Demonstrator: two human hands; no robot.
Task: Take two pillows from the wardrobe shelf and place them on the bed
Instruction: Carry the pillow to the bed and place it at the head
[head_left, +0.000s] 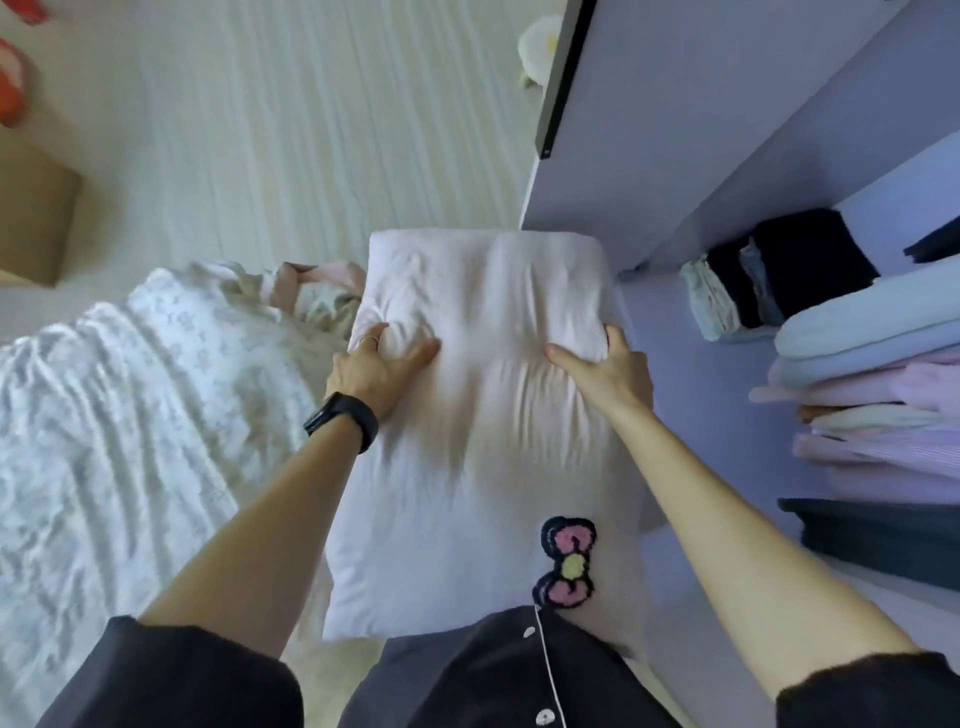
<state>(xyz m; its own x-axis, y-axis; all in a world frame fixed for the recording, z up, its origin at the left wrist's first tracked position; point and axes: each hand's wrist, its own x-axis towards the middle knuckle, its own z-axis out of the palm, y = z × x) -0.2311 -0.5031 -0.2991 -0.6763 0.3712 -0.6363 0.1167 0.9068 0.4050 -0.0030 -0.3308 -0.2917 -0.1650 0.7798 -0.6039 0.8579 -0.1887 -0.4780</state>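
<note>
A pale pink-white pillow (483, 415) is held in front of my body, between the bed and the wardrobe. My left hand (376, 371) pinches its left side, with a ring on one finger and a black band on the wrist. My right hand (608, 371) grips its right edge, thumb on top. The bed (104, 415) with a white floral cover lies to the left. The open wardrobe (727, 182) stands on the right, its shelves holding folded items. A second pillow is not clearly visible.
Folded pink, blue and dark linens (872, 405) are stacked on the wardrobe shelf at right. Dark folded clothes (789, 270) sit further back. A cardboard box (36, 218) stands on the pale floor at left. A crumpled pink-and-white cloth (311, 286) lies at the bed's end.
</note>
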